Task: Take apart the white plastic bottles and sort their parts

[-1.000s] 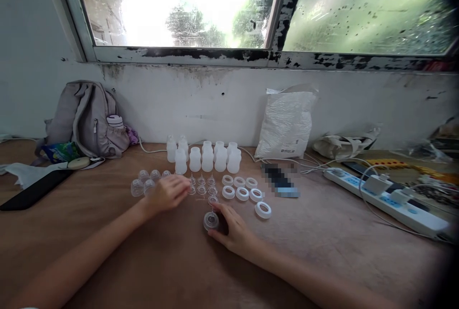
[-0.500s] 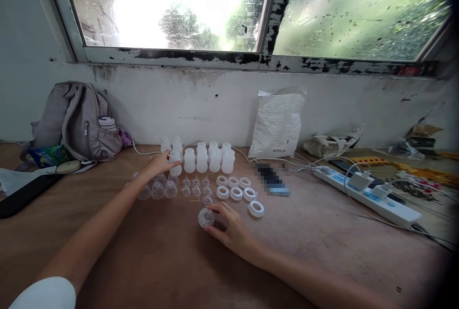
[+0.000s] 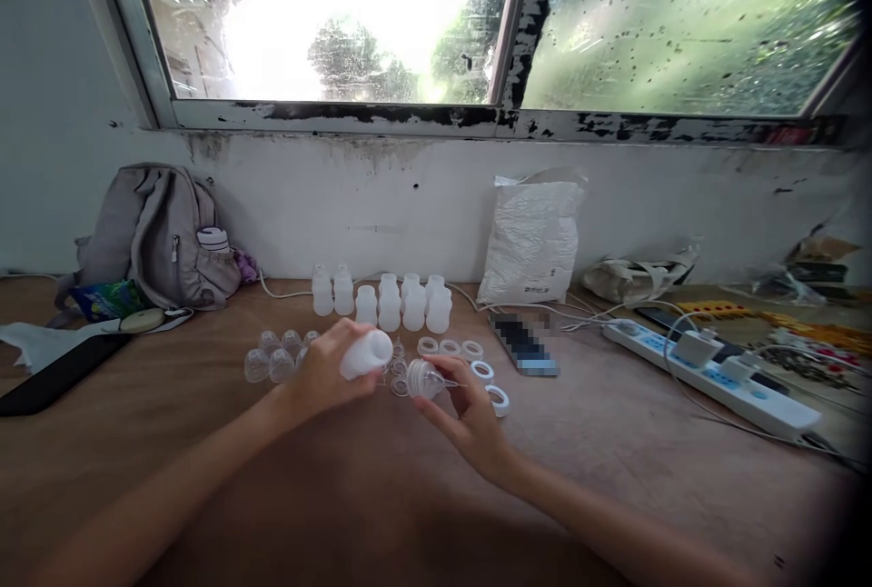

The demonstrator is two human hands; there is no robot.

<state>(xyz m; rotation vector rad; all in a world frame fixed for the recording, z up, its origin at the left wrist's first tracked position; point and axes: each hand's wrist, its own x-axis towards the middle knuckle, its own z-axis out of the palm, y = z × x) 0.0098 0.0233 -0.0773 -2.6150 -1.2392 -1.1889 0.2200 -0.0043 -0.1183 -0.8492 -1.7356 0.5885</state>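
My left hand [image 3: 325, 371] is wrapped round a white baby bottle [image 3: 368, 355], tilted over with its open mouth towards the right. Facing it, a short gap away, is a clear bottle nipple set in a collar ring [image 3: 422, 380]. The fingers of my right hand [image 3: 477, 428] grip this on its side, nipple tip to the right. Loose clear nipples [image 3: 399, 386] lie beneath and between my hands, partly hidden. White collar rings [image 3: 500, 412] lie behind and beside my right hand. Clear dome caps [image 3: 256, 367] stand left of my left hand.
Several open white bottles [image 3: 390, 310] stand towards the wall, beside two capped bottles [image 3: 322, 294]. Further right are a phone [image 3: 528, 351], a white plastic bag [image 3: 531, 242] and a power strip [image 3: 708, 378] with cables. A grey backpack [image 3: 153, 242] leans at the left.
My left hand has brought a bottle from the row forward and tipped it over. My right hand has lifted the nipple and ring off the table and turned it sideways towards the bottle.
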